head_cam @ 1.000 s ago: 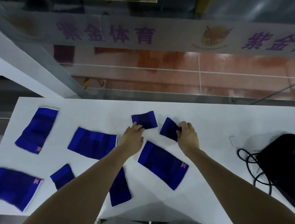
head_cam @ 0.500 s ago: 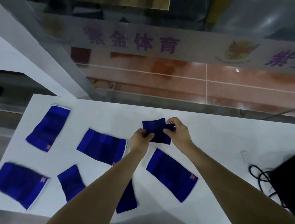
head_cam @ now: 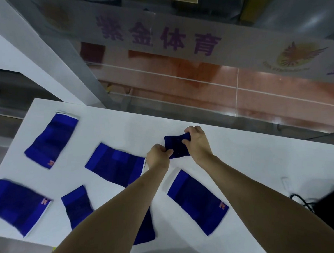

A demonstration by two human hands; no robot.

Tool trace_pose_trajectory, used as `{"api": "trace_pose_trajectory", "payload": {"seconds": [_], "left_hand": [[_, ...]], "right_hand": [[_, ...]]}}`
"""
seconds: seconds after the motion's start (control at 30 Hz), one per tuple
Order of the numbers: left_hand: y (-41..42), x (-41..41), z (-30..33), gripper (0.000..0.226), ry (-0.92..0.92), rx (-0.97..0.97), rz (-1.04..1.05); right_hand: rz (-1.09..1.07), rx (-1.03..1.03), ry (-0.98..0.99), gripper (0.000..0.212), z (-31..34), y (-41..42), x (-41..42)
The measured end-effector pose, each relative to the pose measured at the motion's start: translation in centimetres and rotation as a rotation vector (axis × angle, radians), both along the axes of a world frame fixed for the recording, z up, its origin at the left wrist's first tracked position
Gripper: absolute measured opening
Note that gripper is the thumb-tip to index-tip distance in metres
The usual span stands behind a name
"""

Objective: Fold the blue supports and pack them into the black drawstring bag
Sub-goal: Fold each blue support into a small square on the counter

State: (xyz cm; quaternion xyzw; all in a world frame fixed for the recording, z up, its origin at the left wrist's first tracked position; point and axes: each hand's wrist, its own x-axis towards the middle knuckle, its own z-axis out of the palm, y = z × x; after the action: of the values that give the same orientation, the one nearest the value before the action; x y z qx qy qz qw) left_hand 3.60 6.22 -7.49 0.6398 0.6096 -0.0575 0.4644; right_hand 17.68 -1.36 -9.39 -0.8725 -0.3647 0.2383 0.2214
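A small folded blue support (head_cam: 175,146) is held just above the white table (head_cam: 247,154) between both hands. My left hand (head_cam: 158,156) pinches its near left corner and my right hand (head_cam: 197,142) grips its far right end. Several flat blue supports lie around: one at the far left (head_cam: 50,140), one in the middle (head_cam: 115,165), one under my right forearm (head_cam: 196,201), one at the near left corner (head_cam: 17,206), and smaller ones (head_cam: 76,204) near my left arm. The black drawstring bag (head_cam: 329,206) shows only at the right edge, blurred.
A black cord (head_cam: 300,200) loops on the table beside the bag. A small white tag (head_cam: 285,183) lies near it. The table's far edge meets a glass wall with purple lettering; its left edge drops off by the far-left support.
Two small folded pieces lay apart on the table a second ago. My hands brought them together and lifted the folded support; the view has swung left, pushing the bag to the edge.
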Motion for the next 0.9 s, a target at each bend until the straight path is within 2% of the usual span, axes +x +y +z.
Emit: {"api": "trace_pose_trajectory", "payload": {"seconds": [0.13, 0.23, 0.4, 0.5, 0.6, 0.67, 0.83, 0.9], "left_hand": [[0.0, -0.1, -0.7, 0.019, 0.0, 0.015, 0.031], [0.1, 0.0, -1.0, 0.022, 0.007, 0.024, 0.036], [0.3, 0.2, -0.9, 0.024, -0.032, -0.029, 0.12], [-0.1, -0.1, -0.6, 0.03, -0.054, -0.044, 0.085], [-0.7, -0.6, -0.2, 0.042, -0.155, -0.098, 0.101], [-1.0, -0.6, 0.1, 0.049, -0.228, -0.157, 0.132], [-1.7, 0.7, 1.2, 0.059, -0.347, -0.286, 0.153], [-2.0, 1.4, 1.4, 0.055, -0.359, -0.294, 0.123]], "right_hand": [[0.212, -0.088, -0.213, 0.042, -0.3, -0.1, 0.2], [0.333, -0.136, -0.247, 0.042, -0.3, 0.0, 0.2], [0.314, -0.263, -0.228, 0.039, 0.0, 0.1, 0.0], [0.182, -0.248, -0.039, 0.032, 0.2, -0.1, 0.0], [-0.067, -0.144, 0.34, 0.021, 0.5, -1.2, 0.6], [-0.141, -0.062, 0.521, 0.018, 1.1, -2.3, 0.9], [-0.243, 0.123, 0.741, 0.023, 2.7, -5.4, 1.0], [-0.258, 0.196, 0.794, 0.026, 3.1, -6.4, 1.1]]}}
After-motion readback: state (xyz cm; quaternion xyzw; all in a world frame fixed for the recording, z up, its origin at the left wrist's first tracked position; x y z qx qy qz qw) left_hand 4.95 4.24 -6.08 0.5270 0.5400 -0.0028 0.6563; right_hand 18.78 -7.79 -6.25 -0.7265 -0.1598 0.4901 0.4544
